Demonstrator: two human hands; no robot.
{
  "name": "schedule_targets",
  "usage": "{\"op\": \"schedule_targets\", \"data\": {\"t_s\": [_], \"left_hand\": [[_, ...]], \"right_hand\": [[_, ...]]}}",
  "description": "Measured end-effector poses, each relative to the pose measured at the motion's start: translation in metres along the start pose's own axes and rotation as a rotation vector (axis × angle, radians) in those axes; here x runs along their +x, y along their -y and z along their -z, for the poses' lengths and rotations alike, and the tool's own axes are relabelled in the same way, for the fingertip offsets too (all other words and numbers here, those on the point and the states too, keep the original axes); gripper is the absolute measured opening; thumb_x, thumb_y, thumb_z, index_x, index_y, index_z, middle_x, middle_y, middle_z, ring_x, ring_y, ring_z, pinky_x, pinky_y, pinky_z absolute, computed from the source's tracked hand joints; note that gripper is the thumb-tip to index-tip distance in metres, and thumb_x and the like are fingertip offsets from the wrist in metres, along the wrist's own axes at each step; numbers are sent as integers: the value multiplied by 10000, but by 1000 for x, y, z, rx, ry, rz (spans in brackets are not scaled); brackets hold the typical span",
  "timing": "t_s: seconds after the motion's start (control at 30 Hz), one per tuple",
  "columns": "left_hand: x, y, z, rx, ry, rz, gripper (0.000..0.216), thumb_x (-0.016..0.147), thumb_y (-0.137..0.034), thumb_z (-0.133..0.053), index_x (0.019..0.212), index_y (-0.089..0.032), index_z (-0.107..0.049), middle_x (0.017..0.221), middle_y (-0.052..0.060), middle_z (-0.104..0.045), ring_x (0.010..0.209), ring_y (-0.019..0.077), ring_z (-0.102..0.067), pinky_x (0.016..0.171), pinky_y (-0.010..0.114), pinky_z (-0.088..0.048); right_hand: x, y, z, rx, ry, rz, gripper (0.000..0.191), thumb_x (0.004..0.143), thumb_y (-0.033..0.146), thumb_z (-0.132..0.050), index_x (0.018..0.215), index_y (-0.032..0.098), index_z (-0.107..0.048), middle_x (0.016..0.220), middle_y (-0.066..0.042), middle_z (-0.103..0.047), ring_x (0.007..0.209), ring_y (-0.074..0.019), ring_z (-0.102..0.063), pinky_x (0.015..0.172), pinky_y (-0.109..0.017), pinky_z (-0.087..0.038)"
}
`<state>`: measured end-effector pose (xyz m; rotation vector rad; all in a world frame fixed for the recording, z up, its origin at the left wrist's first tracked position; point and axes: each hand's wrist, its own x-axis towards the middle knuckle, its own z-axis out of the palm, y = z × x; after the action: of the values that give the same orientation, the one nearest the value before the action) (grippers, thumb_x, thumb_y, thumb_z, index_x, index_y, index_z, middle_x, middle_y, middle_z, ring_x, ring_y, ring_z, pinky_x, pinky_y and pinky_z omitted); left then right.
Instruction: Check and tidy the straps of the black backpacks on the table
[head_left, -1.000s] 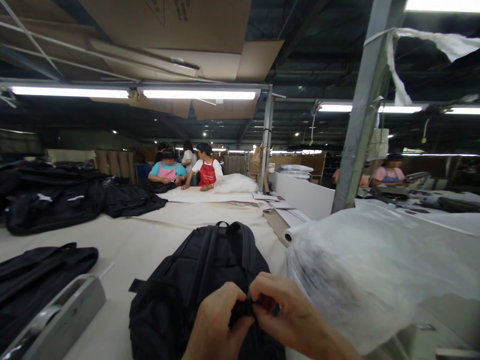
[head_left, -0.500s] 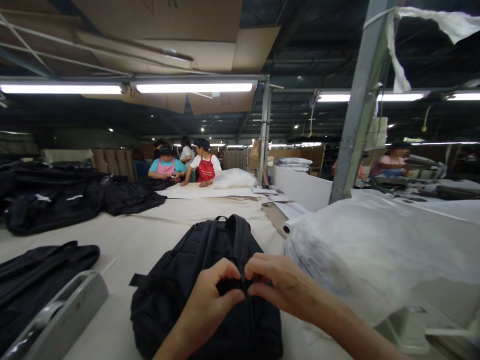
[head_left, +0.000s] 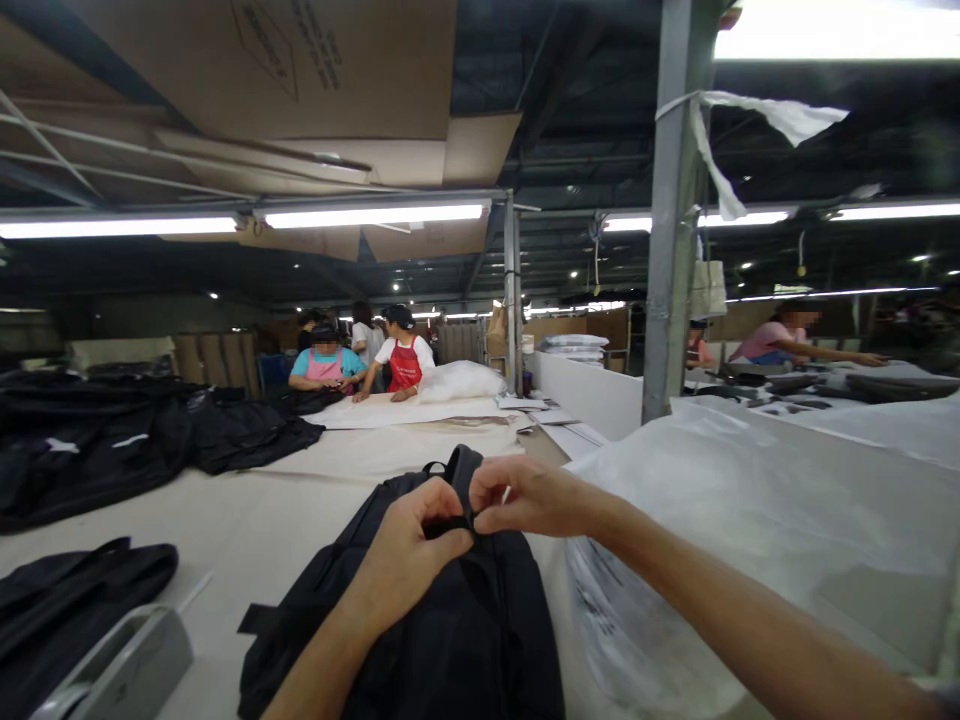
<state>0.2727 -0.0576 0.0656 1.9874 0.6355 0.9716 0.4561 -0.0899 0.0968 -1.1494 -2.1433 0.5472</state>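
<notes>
A black backpack (head_left: 420, 620) lies on the cloth-covered table (head_left: 225, 510) right in front of me, its shoulder straps facing up. My left hand (head_left: 416, 535) pinches a shoulder strap (head_left: 466, 470) of the backpack between thumb and fingers. Close against it, my right hand (head_left: 525, 495) pinches the same strap from the right side. The fingertips of both hands nearly meet, and the small spot between them is hard to make out.
At the left lie a pile of black bags (head_left: 97, 440) and another black bag (head_left: 75, 610), beside a grey tape dispenser (head_left: 127, 665). Clear plastic bags (head_left: 720, 540) bulge at the right. A metal post (head_left: 670, 250) rises behind them. Co-workers (head_left: 401, 365) stand at the far end.
Both hands have moved up along the strap toward the top of the backpack, still pinching. My view has tilted upward and turned slightly.
</notes>
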Motion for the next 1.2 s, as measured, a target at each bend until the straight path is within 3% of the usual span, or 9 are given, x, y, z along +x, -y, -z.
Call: {"op": "schedule_targets", "data": {"t_s": [0.07,0.13,0.33,0.5,0.67,0.83,0.93,1.03,1.2], "left_hand": [[4,2,-1,-17,5,-8,89,687,-173,-592,725,-173,-511,633,-64,-484,601,90,-430,554,215,-305],[6,5,-4,-47,26,-21,102,684,-168,-596,731,-172,-506,639,-66,-467,602,87,-412,553,212,-300],[7,6,-19,-78,37,-71,110,723,-200,-591,716,-177,-484,665,-56,-441,641,92,-398,580,208,-315],[11,17,-23,-159,29,-36,125,691,-149,-568,717,-188,-452,644,-67,-427,602,80,-400,554,199,-308],[2,34,-22,-203,-77,25,201,738,-265,-601,711,-197,-414,603,-77,-397,539,71,-364,496,194,-289],[-16,40,-24,-411,-40,23,277,735,-360,-668,787,-187,-457,679,-39,-516,592,77,-419,552,203,-311],[-21,39,-26,-495,-2,45,336,708,-386,-704,855,-192,-472,744,-13,-591,620,84,-459,567,208,-317],[-22,38,-24,-565,13,61,404,675,-393,-730,920,-199,-475,749,-1,-626,647,104,-508,558,205,-326],[-26,41,-18,-682,35,70,467,599,-361,-775,935,-201,-491,698,-1,-647,612,107,-531,555,204,-332]], "right_hand": [[1,10,9,-364,-58,76,101,636,136,-689,674,189,-612,688,40,-529,648,-106,-462,596,-228,-334],[-1,13,14,-442,-44,111,120,627,94,-679,636,185,-601,691,41,-512,652,-105,-453,600,-232,-319],[-6,-19,11,538,152,-84,176,642,280,-703,680,163,-577,614,59,-508,572,-85,-416,556,-215,-308],[-5,-34,3,830,46,-97,288,546,312,-792,667,143,-592,614,53,-524,578,-70,-433,565,-202,-325],[-7,-24,11,637,-75,-84,289,670,400,-715,761,156,-589,655,33,-567,604,-90,-538,601,-226,-462],[-22,-23,-7,464,-111,-308,207,720,371,-601,735,190,-502,588,46,-549,491,-112,-560,415,-204,-438],[-31,-24,-27,251,-259,-142,32,726,208,-560,729,192,-532,628,35,-537,558,-98,-538,464,-185,-437],[-33,-21,-39,140,-327,65,116,758,123,-506,786,194,-593,795,2,-544,630,-88,-522,518,-178,-441],[-28,-17,-43,124,-308,86,197,791,103,-476,873,206,-622,832,-1,-547,656,-98,-533,540,-186,-436]]}}
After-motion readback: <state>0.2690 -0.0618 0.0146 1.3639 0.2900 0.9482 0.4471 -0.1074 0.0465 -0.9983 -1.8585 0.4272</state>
